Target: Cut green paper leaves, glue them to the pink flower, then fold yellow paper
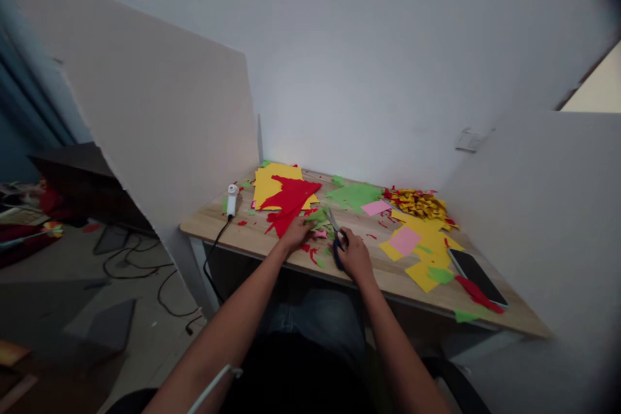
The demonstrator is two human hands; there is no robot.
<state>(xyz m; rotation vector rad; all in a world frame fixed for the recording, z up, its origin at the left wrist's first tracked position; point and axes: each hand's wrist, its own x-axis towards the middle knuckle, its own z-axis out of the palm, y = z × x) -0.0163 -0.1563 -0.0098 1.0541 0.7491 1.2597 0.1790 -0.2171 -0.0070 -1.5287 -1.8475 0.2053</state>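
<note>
My right hand (356, 256) is closed round the dark handles of a pair of scissors (334, 220), whose blades point away from me and to the left. Between the blades and my left hand (296, 234) lies a small green piece (318, 216), pinched in my left fingers. Whether the blades touch it I cannot tell. Just beyond my left hand a large cut red sheet (291, 199) overlaps yellow sheets (266, 186). Small red, pink and green scraps (314, 252) lie on the table between my hands.
A white handheld device (231, 200) with a black cable stands at the table's left. Further back lie a green sheet (356, 195) and a heap of yellow pieces (421, 204). Yellow sheets (436, 247) and a dark-screened phone or tablet (478, 277) are at right. Partitions flank the wooden table (262, 240).
</note>
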